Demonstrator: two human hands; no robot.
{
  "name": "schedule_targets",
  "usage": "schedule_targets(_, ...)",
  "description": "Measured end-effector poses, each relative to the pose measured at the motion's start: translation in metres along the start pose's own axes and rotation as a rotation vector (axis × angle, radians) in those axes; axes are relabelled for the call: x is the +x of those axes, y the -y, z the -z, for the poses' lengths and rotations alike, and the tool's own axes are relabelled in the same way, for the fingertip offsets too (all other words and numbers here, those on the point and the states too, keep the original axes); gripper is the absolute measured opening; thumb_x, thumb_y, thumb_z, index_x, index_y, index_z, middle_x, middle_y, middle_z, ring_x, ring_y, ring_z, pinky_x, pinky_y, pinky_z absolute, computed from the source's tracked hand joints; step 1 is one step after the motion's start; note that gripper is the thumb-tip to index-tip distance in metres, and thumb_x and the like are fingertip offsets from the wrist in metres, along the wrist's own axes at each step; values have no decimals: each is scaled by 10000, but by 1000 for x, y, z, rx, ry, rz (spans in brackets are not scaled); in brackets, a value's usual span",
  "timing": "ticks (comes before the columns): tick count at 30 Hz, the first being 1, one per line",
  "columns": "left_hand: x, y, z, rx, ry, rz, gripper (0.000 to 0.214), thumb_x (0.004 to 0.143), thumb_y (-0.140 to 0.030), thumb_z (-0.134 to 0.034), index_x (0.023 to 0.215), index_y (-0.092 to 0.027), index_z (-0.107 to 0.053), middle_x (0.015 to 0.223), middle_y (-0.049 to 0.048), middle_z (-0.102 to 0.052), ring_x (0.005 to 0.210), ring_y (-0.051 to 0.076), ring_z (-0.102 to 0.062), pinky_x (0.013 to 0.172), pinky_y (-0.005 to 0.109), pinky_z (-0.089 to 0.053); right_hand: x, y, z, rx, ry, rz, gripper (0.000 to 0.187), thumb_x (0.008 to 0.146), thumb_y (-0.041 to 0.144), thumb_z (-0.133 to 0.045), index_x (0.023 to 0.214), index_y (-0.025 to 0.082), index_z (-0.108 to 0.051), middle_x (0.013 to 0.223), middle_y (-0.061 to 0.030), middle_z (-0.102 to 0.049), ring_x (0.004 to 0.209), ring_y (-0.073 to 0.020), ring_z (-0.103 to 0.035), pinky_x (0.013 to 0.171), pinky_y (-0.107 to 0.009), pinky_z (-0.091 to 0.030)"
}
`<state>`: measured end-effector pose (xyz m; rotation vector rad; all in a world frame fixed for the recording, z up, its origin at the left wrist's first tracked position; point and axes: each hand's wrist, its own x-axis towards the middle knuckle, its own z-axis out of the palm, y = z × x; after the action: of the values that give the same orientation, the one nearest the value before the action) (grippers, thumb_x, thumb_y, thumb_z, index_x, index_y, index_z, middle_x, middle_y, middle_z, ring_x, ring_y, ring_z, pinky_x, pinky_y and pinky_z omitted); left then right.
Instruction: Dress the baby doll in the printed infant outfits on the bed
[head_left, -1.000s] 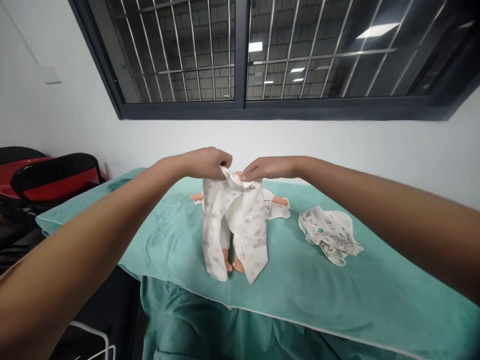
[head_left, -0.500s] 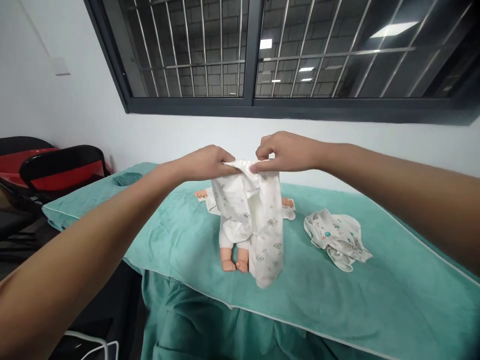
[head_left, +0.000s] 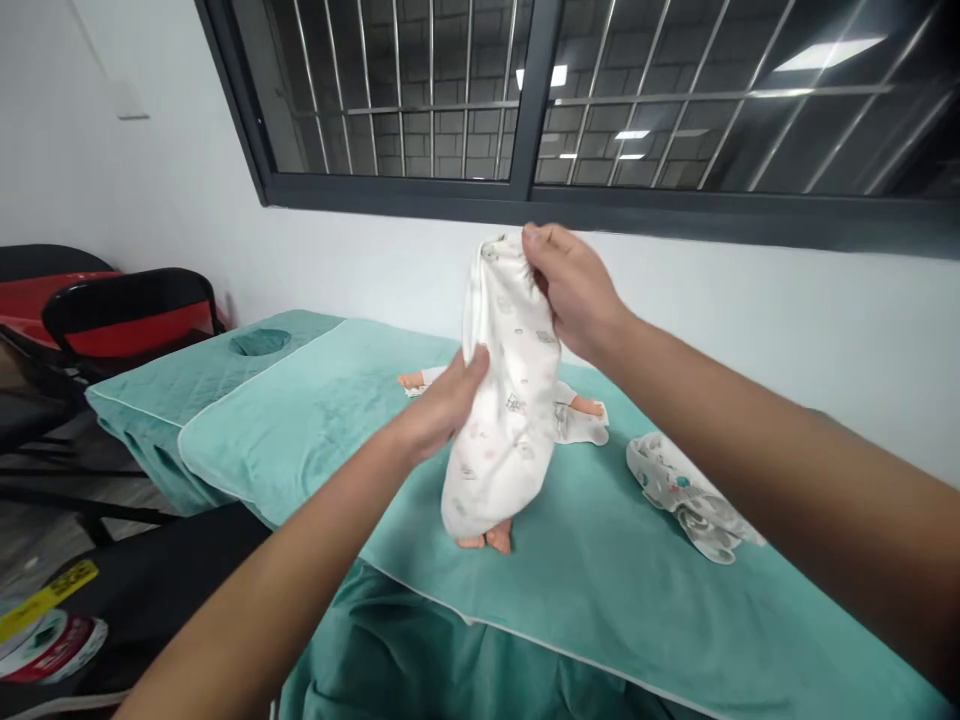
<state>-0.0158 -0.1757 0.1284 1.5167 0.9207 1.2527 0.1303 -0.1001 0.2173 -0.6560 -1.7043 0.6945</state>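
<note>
A small white printed baby garment (head_left: 504, 400) hangs in the air above a baby doll (head_left: 487, 538) that lies on a teal towel (head_left: 622, 590). My right hand (head_left: 574, 290) pinches the garment's top edge, held high. Lower down, my left hand (head_left: 442, 410) grips the garment's left side at mid-height. Only the doll's feet, an arm at the left and a hand at the right show past the cloth.
A second crumpled printed cloth (head_left: 694, 495) lies on the towel to the right. The towel covers a teal-sheeted bed (head_left: 187, 375) against a white wall under a barred window (head_left: 525, 90). Black and red chairs (head_left: 120, 320) stand at the left.
My right hand has lifted the garment's top higher. My left hand has let go of the top edge and moved down to grip the garment's side. The view has shifted right.
</note>
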Motion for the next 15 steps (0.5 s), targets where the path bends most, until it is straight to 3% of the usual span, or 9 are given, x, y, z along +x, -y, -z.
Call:
schedule_targets(2, -13, 16, -1, -149, 67, 49, 556, 802, -552, -649, 1219, -192, -572, 1132, 101, -685, 1069, 310, -634, 873, 390, -518, -5, -33, -10, 25, -30, -114, 370, 885, 546, -554, 794, 199, -460, 762, 32, -487, 756, -104, -537, 684, -229, -439)
schedule_targets(4, -16, 31, 9, -110, -80, 70, 509, 741, -436, -734, 1167, -182, -620, 1153, 90, -693, 1085, 312, -629, 887, 377, -513, -14, -67, -19, 18, -11, -245, 296, 877, 490, -553, 840, 209, -468, 775, 20, -528, 727, -114, -539, 667, -235, -457)
schedule_targets(6, -11, 49, 28, 79, -294, 117, 431, 757, -390, -706, 1123, -174, -641, 1171, 87, -691, 1114, 305, -615, 918, 365, -493, -26, -100, -30, -88, 70, -322, 224, 901, 431, -470, 907, 208, -480, 859, -7, -592, 776, -126, -578, 695, -246, -478)
schedule_targets(8, -4, 73, 50, 301, -391, 200, 368, 801, -356, -633, 1112, -160, -635, 1165, 105, -686, 1120, 297, -612, 940, 372, -475, -39, -130, -41, -230, 175, -350, 205, 898, 385, -442, 954, 200, -511, 962, -35, -640, 869, -147, -615, 756, -271, -493)
schedule_targets(12, -1, 130, 75, 506, -403, 315, 465, 731, -190, -622, 1182, -89, -566, 1222, 196, -606, 1135, 334, -595, 966, 455, -453, -64, -175, -58, -415, 272, -323, 239, 824, 324, -580, 1001, 164, -600, 1106, -111, -667, 1067, -251, -598, 960, -405, -433)
schedule_targets(15, -7, 156, 74, 631, -376, 232, 617, 710, -122, -609, 1309, -68, -474, 1395, 237, -441, 1325, 342, -440, 1102, 457, -342, -71, -195, -59, -547, 293, -248, 347, 825, 282, -597, 1148, 155, -600, 1327, -136, -577, 1280, -289, -464, 1126, -441, -260)
